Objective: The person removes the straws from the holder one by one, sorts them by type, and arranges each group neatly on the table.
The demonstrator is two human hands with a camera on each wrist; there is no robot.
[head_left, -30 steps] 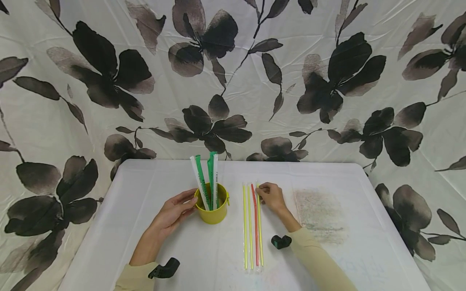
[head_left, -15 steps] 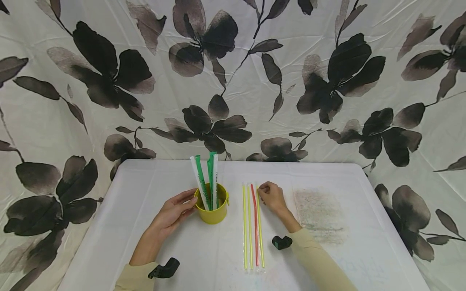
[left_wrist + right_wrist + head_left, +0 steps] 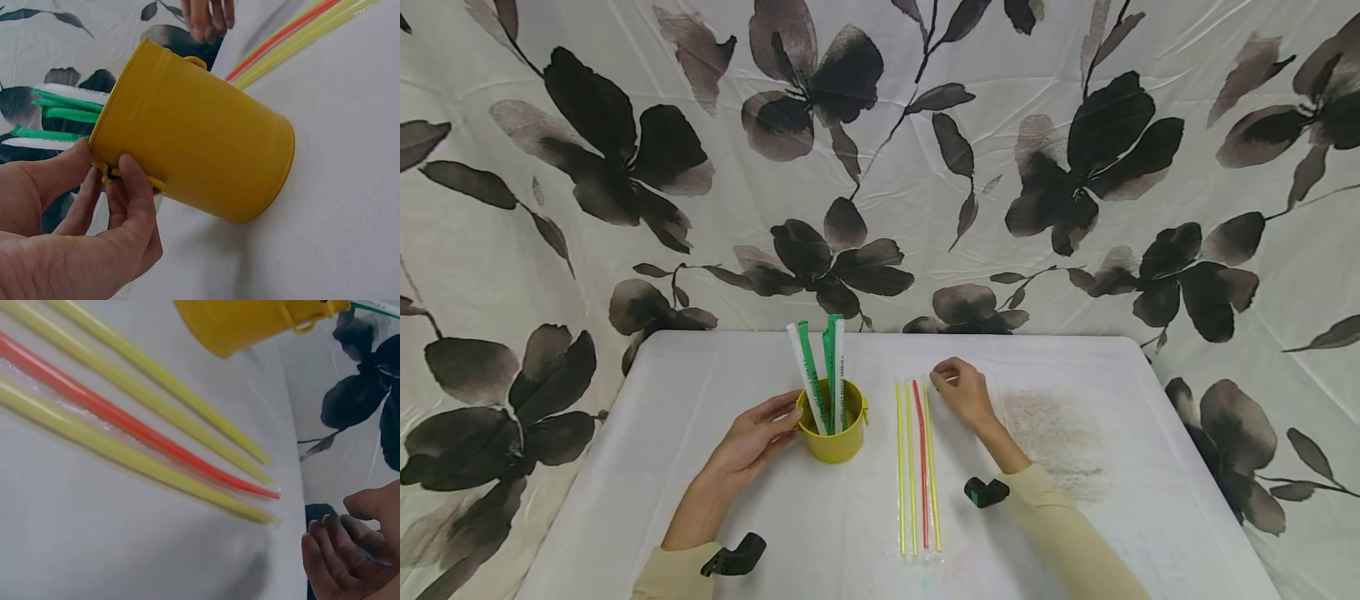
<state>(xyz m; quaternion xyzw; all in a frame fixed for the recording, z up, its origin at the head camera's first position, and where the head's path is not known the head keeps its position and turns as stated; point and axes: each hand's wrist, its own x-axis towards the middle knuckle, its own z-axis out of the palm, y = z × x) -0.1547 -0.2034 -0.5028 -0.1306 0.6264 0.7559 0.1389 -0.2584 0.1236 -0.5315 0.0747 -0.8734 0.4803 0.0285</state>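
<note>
My left hand [image 3: 754, 437] holds a small yellow bucket [image 3: 833, 447] at its left side. In the left wrist view the thumb is at the rim and the fingers are by the handle loop [image 3: 157, 184]. White and green paper-wrapped straws [image 3: 69, 106] stand in the bucket. To its right lie a red straw [image 3: 921, 467] and three yellow straws [image 3: 901, 475], side by side in clear wrappers. My right hand [image 3: 964, 393] hovers beside their far ends, fingers loosely bent and holding nothing; the right wrist view shows it apart from the straws.
All of this is on a white-covered table [image 3: 715, 375]. A brownish smudged patch [image 3: 1060, 442] marks the cloth on the right. Behind the table hangs a white curtain [image 3: 865, 167] with dark flowers. Black wrist cameras [image 3: 735, 556] sit at both sleeves.
My right hand has let go of the rightmost yellow straw's far end and moved slightly up and away from it. The left hand stays at the bucket. The head view has shifted slightly.
</note>
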